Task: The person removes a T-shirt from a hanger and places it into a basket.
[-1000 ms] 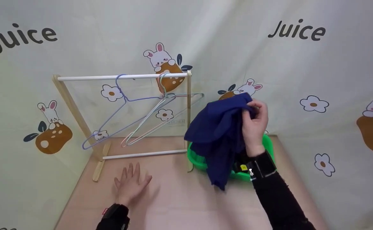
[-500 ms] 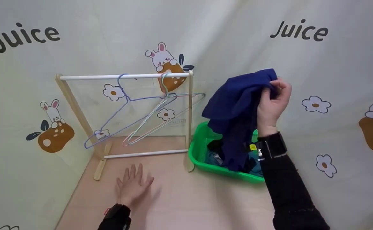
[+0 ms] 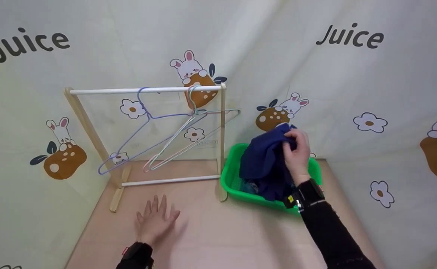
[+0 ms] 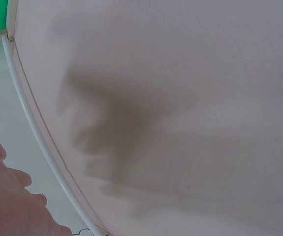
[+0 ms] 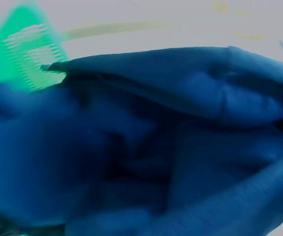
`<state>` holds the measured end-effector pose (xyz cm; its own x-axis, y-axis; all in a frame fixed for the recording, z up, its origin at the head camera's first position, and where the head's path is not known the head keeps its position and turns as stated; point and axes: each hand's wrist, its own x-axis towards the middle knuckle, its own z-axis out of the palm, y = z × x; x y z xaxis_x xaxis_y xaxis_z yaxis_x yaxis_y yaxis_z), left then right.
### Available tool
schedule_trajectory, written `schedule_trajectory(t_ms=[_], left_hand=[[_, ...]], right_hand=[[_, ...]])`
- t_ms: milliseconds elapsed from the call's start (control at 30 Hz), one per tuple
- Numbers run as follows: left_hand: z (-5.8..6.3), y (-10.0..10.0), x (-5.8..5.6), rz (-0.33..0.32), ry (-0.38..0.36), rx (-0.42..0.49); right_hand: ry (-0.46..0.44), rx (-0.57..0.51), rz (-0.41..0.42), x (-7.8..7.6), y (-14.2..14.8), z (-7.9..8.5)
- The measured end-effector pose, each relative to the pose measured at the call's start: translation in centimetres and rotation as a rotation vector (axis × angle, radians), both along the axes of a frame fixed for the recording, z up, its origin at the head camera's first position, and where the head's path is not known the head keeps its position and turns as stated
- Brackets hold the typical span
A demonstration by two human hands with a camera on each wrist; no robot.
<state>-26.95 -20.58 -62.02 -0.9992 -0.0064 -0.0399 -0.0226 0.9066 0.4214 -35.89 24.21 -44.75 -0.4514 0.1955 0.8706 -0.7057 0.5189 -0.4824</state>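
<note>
My right hand (image 3: 297, 153) pinches the upper edge of a dark blue cloth garment (image 3: 263, 157) between thumb and fingers. The garment hangs down into a green plastic basket (image 3: 228, 185), its lower part among other dark fabric there. Close up in the right wrist view, the blue garment (image 5: 190, 147) fills most of the picture in loose folds. My left hand (image 3: 155, 222) hovers over the table with spread, straight fingers and holds nothing. In the left wrist view, part of the left hand (image 4: 13, 196) shows at the lower left, with its shadow on the tabletop.
A small rack (image 3: 106, 90) with wooden posts and white bars stands left of the basket. On its top bar hang a purple hanger (image 3: 123, 142) and pale green and pink hangers (image 3: 171, 139). A printed curtain (image 3: 263, 45) encloses the pinkish table (image 3: 211, 231).
The right hand rose with the blue garment to the right, then came back down and left, so the garment sits lower in the basket. The left hand stays nearly still.
</note>
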Motion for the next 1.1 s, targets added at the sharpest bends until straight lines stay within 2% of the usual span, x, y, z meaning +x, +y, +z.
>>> schedule_trajectory(t_ms=[133,267,467,600,767,867,967,1100], left_hand=[[-0.1,0.0,0.0,0.007,0.006,-0.002],[-0.5,-0.1,0.0,0.009,0.001,0.001],[-0.6,-0.1,0.2,0.008,0.011,0.009],[-0.5,-0.1,0.2,0.006,0.018,0.006],[-0.4,0.2,0.4,0.007,0.021,0.0],[-0.4,0.5,0.4,0.005,0.025,0.005],[-0.4,0.8,0.2,-0.001,0.038,0.012],[-0.1,1.3,0.0,-0.004,0.074,0.03]], right_hand=[[-0.132,0.198,0.019,0.1,0.3,-4.3],[-0.281,0.399,0.028,0.5,0.0,-7.4],[-0.513,0.718,0.048,1.7,-1.0,-9.9],[-0.691,0.87,0.084,2.7,-1.5,-10.8],[-0.849,0.929,0.119,3.3,-2.2,-11.6],[-0.897,0.926,0.129,3.4,-2.6,-11.9],[-0.876,0.92,0.13,3.5,-2.7,-12.2],[-0.762,0.879,0.119,4.0,-2.6,-12.7]])
